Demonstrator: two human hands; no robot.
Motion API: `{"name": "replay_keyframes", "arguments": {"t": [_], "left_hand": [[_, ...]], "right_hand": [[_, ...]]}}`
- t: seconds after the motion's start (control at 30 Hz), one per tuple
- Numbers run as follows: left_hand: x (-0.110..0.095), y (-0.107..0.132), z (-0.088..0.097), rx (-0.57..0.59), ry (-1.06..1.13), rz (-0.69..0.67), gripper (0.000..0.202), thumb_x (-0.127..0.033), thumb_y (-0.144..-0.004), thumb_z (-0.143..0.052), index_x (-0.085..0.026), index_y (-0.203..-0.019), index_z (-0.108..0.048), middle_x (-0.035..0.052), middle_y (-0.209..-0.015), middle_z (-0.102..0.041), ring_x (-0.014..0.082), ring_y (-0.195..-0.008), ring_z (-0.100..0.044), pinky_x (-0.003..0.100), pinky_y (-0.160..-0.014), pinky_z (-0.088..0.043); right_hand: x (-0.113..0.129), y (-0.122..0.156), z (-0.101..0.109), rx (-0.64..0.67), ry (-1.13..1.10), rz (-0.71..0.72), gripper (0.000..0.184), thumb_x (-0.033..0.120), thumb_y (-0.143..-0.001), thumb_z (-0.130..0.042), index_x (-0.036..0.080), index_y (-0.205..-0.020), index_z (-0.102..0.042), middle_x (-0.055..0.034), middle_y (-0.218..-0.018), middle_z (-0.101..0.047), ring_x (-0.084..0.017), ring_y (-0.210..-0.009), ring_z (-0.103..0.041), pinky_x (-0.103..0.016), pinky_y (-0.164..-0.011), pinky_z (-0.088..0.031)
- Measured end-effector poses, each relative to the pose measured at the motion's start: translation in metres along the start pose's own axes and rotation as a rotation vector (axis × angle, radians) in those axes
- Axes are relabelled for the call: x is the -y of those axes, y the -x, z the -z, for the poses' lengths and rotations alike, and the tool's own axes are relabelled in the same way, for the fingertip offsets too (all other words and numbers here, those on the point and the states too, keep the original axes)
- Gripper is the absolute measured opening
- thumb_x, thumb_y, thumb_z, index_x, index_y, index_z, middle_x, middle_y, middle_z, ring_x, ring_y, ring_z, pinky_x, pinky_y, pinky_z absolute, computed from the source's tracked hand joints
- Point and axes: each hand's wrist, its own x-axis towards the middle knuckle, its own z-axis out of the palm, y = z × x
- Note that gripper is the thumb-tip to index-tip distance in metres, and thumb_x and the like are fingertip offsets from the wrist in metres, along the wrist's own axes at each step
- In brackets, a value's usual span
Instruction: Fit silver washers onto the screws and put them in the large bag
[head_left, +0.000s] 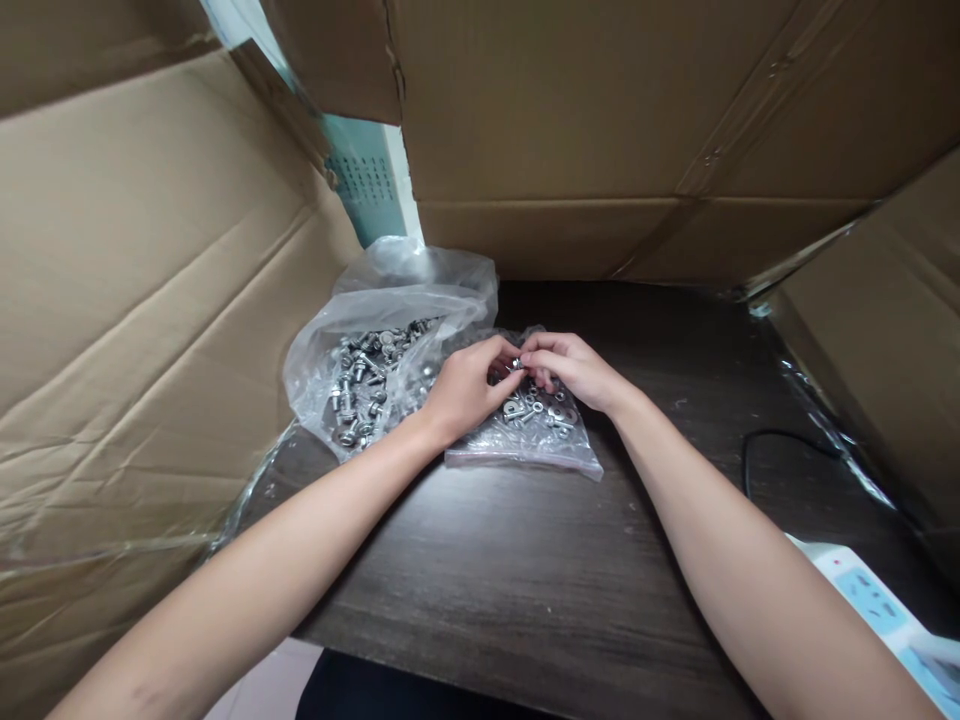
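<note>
My left hand (472,388) and my right hand (571,370) meet over a clear zip bag (525,455), with fingertips pinched together. Between them shows a small shiny metal fastener (517,364); whether it is a bolt or a nut is too small to tell. Loose bolts, nuts and washers (534,408) lie on or in the zip bag under my hands. To the left, close by my left wrist, a larger clear plastic bag (319,345) stands open with many metal bolts (360,375) inside. My fingers hide part of the fastener.
Cardboard walls (585,110) enclose the dark wooden table (480,560) at the back and both sides. A white and blue power strip (874,600) lies at the right beside my right forearm, with a black cable (780,433) behind it.
</note>
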Motion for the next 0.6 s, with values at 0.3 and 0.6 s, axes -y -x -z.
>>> {"name": "replay_keyframes", "arguments": {"t": [0.3, 0.6], "left_hand": [[0.0026, 0.0008, -0.0002, 0.010, -0.004, -0.007, 0.009, -0.014, -0.089, -0.069, -0.017, -0.097, -0.066, 0.0027, -0.090, -0.073, 0.0152, -0.080, -0.069, 0.027, -0.072, -0.055], [0.0007, 0.0001, 0.0000, -0.002, -0.003, -0.009, 0.011, -0.011, -0.087, -0.070, -0.016, -0.096, -0.066, 0.0015, -0.090, -0.074, 0.0141, -0.080, -0.069, 0.025, -0.072, -0.054]], "right_hand": [[-0.0021, -0.0002, 0.0009, 0.020, -0.053, -0.010, 0.023, 0.034, -0.069, -0.075, 0.016, -0.079, -0.064, 0.0020, -0.062, -0.055, -0.009, -0.051, -0.047, -0.022, -0.045, -0.036], [-0.0014, -0.0001, 0.0011, 0.004, -0.046, -0.011, 0.023, 0.034, -0.069, -0.074, 0.015, -0.078, -0.063, 0.0024, -0.059, -0.054, -0.009, -0.050, -0.047, -0.022, -0.045, -0.036]]}}
